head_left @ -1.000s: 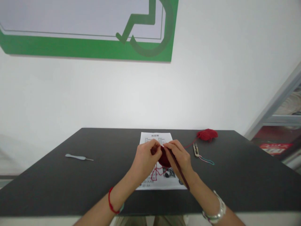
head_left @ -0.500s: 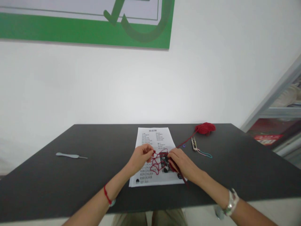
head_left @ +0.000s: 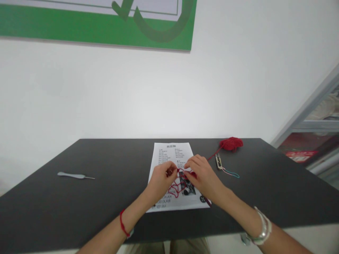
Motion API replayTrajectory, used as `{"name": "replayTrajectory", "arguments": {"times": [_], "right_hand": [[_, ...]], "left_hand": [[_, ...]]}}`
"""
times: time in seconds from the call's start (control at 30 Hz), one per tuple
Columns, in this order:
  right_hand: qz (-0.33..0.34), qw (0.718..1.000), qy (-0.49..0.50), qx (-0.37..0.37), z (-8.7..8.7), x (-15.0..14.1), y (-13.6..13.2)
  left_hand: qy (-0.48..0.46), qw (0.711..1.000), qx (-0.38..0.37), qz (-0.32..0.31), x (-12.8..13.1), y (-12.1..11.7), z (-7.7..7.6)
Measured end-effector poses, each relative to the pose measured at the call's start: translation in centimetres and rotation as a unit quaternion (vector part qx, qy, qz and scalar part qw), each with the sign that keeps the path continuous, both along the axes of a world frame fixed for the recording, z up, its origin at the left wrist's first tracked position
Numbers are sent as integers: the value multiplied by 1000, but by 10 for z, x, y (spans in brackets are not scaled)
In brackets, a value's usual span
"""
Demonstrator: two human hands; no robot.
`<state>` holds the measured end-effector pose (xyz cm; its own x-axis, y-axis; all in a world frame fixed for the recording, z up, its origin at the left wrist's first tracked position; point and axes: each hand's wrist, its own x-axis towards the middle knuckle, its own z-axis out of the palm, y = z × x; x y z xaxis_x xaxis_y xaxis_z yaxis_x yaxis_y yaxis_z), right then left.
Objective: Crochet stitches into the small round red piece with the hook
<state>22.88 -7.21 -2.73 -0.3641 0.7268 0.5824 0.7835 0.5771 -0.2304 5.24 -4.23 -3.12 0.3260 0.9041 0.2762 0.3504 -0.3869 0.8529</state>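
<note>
My left hand (head_left: 163,177) pinches red yarn (head_left: 174,189) between thumb and fingertips, over the middle of a printed sheet (head_left: 172,206). Close by on the right, my right hand (head_left: 203,178) is closed on the same yarn, thumb and forefinger toward the left fingertips. Loose loops of the yarn hang below the hands across the sheet and its dark photo (head_left: 187,185). A dark red, narrow piece (head_left: 208,201) shows under my right hand; its kind is unclear. From behind the right hand, a strand runs to a red yarn ball (head_left: 231,144).
Thread snips (head_left: 218,161) with a blue and pink cord (head_left: 231,173) lie right of the sheet. A grey-handled crochet hook (head_left: 75,175) lies on the left of the black table (head_left: 111,158). A white wall stands behind, with a metal-framed shelf (head_left: 315,125) at the right.
My hands have come closer together, the right one moving up and left with its fingers beside the left fingertips. The dark red piece is now mostly covered.
</note>
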Motion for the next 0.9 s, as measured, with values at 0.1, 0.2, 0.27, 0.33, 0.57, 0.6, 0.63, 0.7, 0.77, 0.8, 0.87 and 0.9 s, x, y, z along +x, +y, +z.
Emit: {"name": "replayTrajectory", "arguments": {"times": [0.1, 0.2, 0.27, 0.33, 0.57, 0.6, 0.63, 0.7, 0.77, 0.8, 0.87, 0.9], "right_hand": [[-30, 998, -26, 53, -9, -20, 0], [-42, 997, -34, 63, -16, -26, 1], [-40, 996, -41, 67, -17, -25, 2], [-40, 995, -45, 81, -18, -24, 2], [-30, 952, 303, -32, -34, -26, 4], [-15, 923, 375, -87, -36, -26, 4], [1, 896, 424, -130, -38, -26, 4], [35, 859, 475, -189, -40, -27, 4], [59, 829, 497, -250, -38, -29, 3], [68, 806, 510, -292, -37, -29, 2], [78, 775, 519, -352, -33, -29, 3], [73, 781, 511, -351, -32, -29, 3]], "left_hand": [[6, 1000, 18, 3, 3, -4, 1], [4, 1000, 23, 3, 3, -7, 1], [-3, 1000, 19, -2, 3, -7, 1], [-16, 1000, 6, -5, 3, -7, 1], [-108, 986, -130, -9, 6, 0, -4], [-123, 981, -151, -15, 7, 0, -5], [-136, 976, -170, -21, 7, 0, -6], [-158, 967, -199, -31, 9, -2, -7], [-173, 961, -215, -35, 10, -3, -7], [-178, 959, -218, -34, 10, -4, -7], [-185, 957, -220, -30, 11, -4, -7], [-188, 957, -219, -28, 10, -3, -7]]}}
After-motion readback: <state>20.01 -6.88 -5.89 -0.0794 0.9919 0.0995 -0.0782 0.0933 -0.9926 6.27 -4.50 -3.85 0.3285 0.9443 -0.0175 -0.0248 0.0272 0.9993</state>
